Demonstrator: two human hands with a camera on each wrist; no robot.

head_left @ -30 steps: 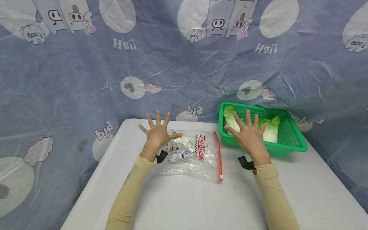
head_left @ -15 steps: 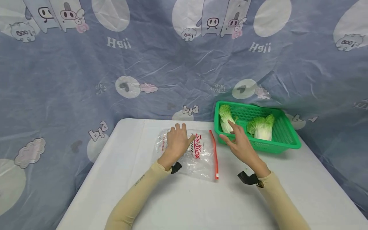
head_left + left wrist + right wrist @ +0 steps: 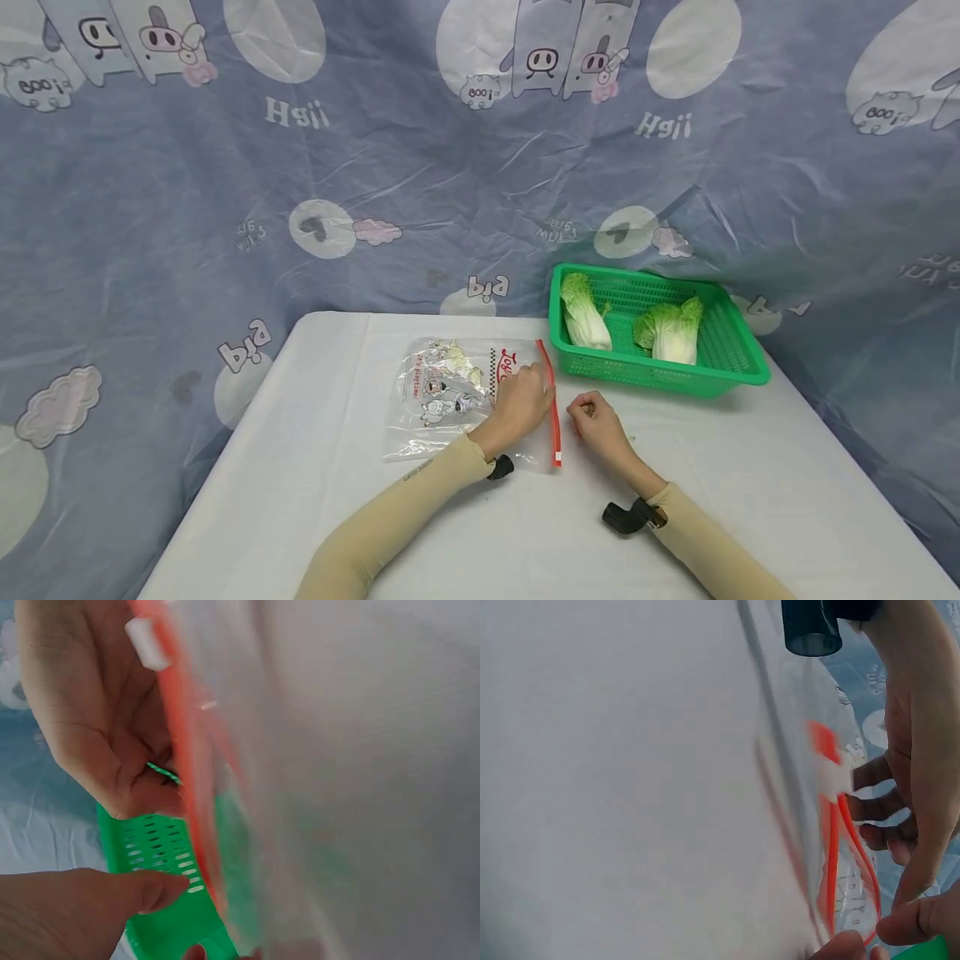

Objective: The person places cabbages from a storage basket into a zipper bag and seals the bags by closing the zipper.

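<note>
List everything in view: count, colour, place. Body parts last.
table: 1, white, lower part of the head view
backdrop: 1, blue-grey with cartoon print, behind the table
basket: 1, green, far right part of the table
leafy vegetable heads: 2, white stalks and green leaves, in the basket, one at its left end, one near the middle
zip bag: 1, clear, printed, on the table left of the basket
zip strip: 1, red, right edge of the bag
tab: 1, white, near end of the strip
wrist devices: 2, black, one at each wrist
sleeves: 2, beige, one per arm
left hand: 1, bare, over the bag at the strip
right hand: 1, bare, just right of the strip
</note>
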